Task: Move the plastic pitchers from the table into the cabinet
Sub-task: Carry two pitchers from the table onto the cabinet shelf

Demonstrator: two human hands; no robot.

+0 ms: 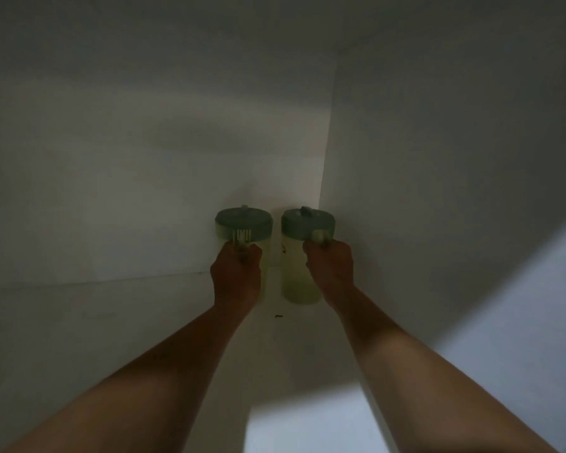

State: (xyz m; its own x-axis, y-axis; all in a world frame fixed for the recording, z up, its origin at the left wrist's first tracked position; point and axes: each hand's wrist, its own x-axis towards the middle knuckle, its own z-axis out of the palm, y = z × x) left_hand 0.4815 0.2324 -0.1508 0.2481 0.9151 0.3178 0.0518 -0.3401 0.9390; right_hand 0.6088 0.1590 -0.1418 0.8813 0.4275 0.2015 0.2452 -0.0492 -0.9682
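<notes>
Two pale translucent plastic pitchers with grey-green lids stand side by side deep in a dim white cabinet, near its back right corner. My left hand (237,276) is closed around the handle of the left pitcher (243,223), hiding most of its body. My right hand (330,268) grips the handle of the right pitcher (299,282), whose yellowish base rests on the cabinet floor (111,322). Whether the left pitcher's base touches the floor is hidden by my hand.
The cabinet's back wall (144,174) and right side wall (438,158) meet just behind the pitchers. A small dark speck (279,316) lies on the floor in front of them. The bright cabinet edge (307,426) shows at the bottom.
</notes>
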